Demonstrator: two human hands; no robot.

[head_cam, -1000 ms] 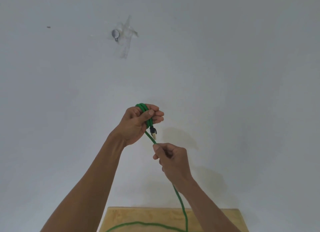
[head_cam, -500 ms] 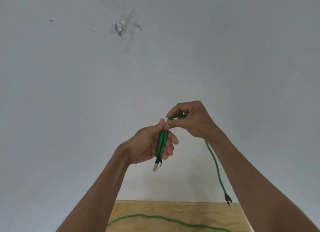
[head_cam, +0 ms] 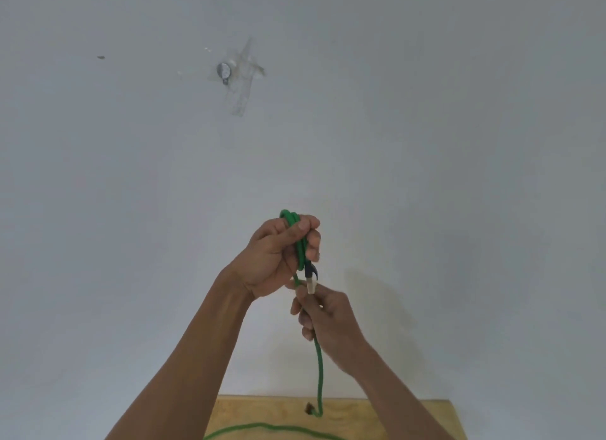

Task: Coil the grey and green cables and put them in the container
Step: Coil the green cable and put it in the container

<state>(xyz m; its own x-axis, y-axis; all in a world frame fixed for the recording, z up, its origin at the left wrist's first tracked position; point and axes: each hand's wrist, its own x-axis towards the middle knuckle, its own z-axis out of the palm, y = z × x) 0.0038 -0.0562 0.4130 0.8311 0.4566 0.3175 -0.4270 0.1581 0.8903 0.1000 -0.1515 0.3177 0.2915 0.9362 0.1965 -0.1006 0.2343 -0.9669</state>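
My left hand [head_cam: 275, 259] is raised in front of the wall and closed around several loops of the green cable [head_cam: 318, 370]. A black and clear plug [head_cam: 311, 280] hangs from the bottom of the loops. My right hand [head_cam: 323, 318] sits just below, fingers closed on the free strand, which drops to the wooden table [head_cam: 377, 416]. The strand's lower end curls with a dark plug [head_cam: 309, 408] near the table's far edge. No grey cable or container is in view.
Another stretch of green cable [head_cam: 262, 428] lies across the wooden table at the bottom. A white wall fills the view, with a small metal fitting under clear tape [head_cam: 224, 72] high up.
My right hand has dropped from above my left hand to below it, sliding down the free strand. My left hand rose slightly with another loop on it.
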